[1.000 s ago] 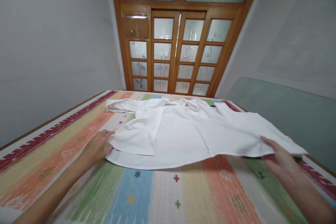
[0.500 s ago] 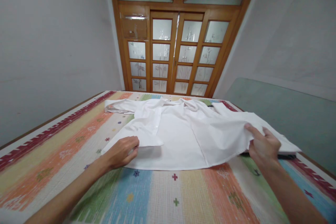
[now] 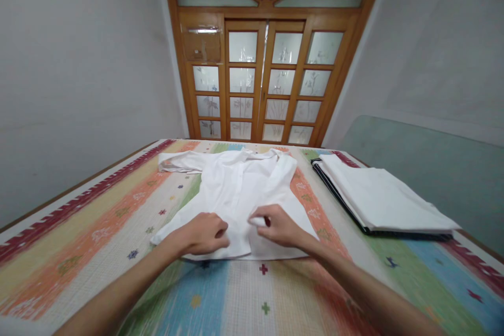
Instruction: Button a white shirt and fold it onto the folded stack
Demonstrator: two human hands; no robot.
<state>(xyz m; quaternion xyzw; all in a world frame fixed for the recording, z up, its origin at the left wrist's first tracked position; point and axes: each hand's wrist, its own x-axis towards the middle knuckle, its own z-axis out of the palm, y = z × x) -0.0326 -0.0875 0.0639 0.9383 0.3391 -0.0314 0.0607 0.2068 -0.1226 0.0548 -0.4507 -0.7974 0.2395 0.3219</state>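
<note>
A white button-up shirt (image 3: 220, 184) lies spread on the patterned cover, collar away from me and hem toward me. One sleeve (image 3: 181, 161) stretches out to the left; the other sleeve is not visible. Over the lower left front, my left hand (image 3: 207, 233) is closed, fingers curled on the fabric near the hem. My right hand (image 3: 279, 224) pinches the edge of the right front panel, drawn in to the shirt's middle. A small gap separates the two hands. What lies between the left fingertips is partly hidden.
To the right sits a stack of folded clothes (image 3: 394, 197), white on top and black beneath. The striped cover (image 3: 98, 226) spreads over the surface. A pale green board (image 3: 425, 168) borders the right side, and a wooden glass-paned door (image 3: 263, 79) stands beyond.
My right hand has swung left from beside the folded stack, bringing the right front panel over to the middle. My left hand has shifted slightly right and down. The folded stack is now uncovered.
</note>
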